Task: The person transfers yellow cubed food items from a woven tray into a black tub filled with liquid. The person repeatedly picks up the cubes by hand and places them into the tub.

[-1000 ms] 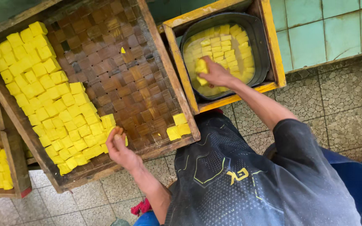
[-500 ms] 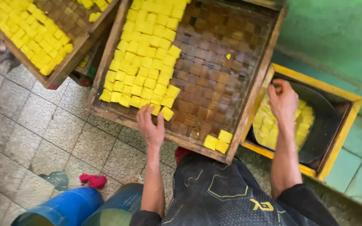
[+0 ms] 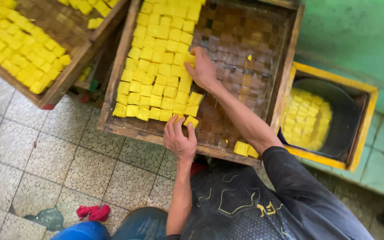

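I take the wooden tray [image 3: 285, 84] as my landmark. Tofu cubes [image 3: 161, 66] fill its left half in rows; two loose cubes [image 3: 245, 150] lie at its near right corner. Right of it sits a basin [image 3: 347, 115] inside a box frame [image 3: 365, 129]. Left of it, another tray [image 3: 67, 73] carries more cubes.

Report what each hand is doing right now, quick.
Left hand: fingers on a yellow cube at the wooden tray's near edge.
Right hand: pinching a yellow cube at the rows' edge.
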The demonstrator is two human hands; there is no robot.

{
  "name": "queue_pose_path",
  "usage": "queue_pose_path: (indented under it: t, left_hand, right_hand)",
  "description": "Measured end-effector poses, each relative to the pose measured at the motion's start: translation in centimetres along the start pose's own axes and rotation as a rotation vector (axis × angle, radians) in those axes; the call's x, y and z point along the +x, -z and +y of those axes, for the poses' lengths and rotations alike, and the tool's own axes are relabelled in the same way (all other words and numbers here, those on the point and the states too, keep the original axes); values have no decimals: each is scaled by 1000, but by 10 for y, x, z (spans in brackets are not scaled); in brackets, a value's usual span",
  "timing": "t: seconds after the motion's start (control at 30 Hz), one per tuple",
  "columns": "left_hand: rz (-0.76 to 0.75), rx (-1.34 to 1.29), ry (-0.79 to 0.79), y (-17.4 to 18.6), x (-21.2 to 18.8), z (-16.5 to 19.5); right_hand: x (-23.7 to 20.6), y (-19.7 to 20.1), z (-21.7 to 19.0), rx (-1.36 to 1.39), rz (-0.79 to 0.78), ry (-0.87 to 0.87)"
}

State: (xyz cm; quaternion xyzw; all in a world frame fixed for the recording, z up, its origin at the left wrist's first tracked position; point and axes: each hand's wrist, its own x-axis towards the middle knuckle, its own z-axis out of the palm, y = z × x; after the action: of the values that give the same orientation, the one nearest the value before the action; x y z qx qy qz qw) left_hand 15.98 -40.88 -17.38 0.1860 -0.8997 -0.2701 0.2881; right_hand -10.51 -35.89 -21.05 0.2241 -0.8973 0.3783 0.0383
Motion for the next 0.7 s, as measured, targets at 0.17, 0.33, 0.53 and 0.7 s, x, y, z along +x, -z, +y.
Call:
queue_pose_path:
  t: [0.17, 0.33, 0.53, 0.7]
  left_hand:
    - [-20, -43, -12, -5, 9, -13]
    - [-42, -20, -130, -17, 5, -24]
    - [-38, 9, -186, -35, -17, -28]
    - [-58, 47, -146, -46, -25, -20]
  right_hand:
    - [4, -1, -12, 397, -384, -394]
    - [6, -10, -2, 363, 55, 220]
    - [-50, 79, 71, 997, -137, -257]
    - [-160, 256, 183, 717, 195, -378]
